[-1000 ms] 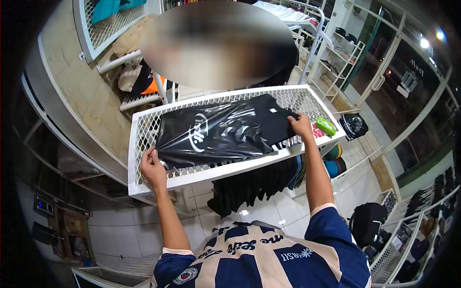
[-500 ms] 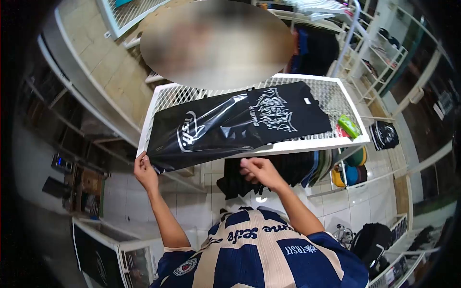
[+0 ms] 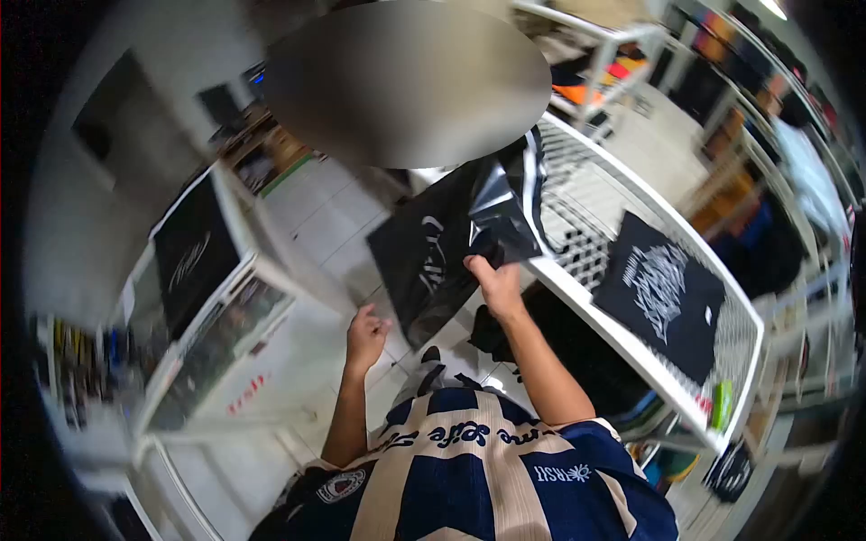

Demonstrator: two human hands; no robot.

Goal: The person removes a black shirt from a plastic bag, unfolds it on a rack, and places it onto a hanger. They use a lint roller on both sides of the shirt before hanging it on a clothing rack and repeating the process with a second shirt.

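A glossy black plastic bag [image 3: 409, 242] with white lettering hangs in front of me, off the near left part of the white mesh table [image 3: 622, 338]. My right hand [image 3: 498, 287] grips the bag's edge between thumb and fingers. Left of the bag's lower corner, my left hand [image 3: 366, 337] is raised with its fingers apart and nothing in it. On the table lies a folded black T-shirt [image 3: 690, 316] with white spiky lettering, apart from both hands. The bag's top end is partly cut off by the blurred oval.
A small green packet [image 3: 722, 404] sits at the table's right corner. Dark clothes [image 3: 564, 341] hang below the table. At the left stands a white cabinet [image 3: 262, 311] with a black printed sheet [image 3: 194, 257] on top. White racks with garments line the right side.
The bag has come off the T-shirt and swung left, now in my right hand. My left hand has let go of its corner. The view has turned left.
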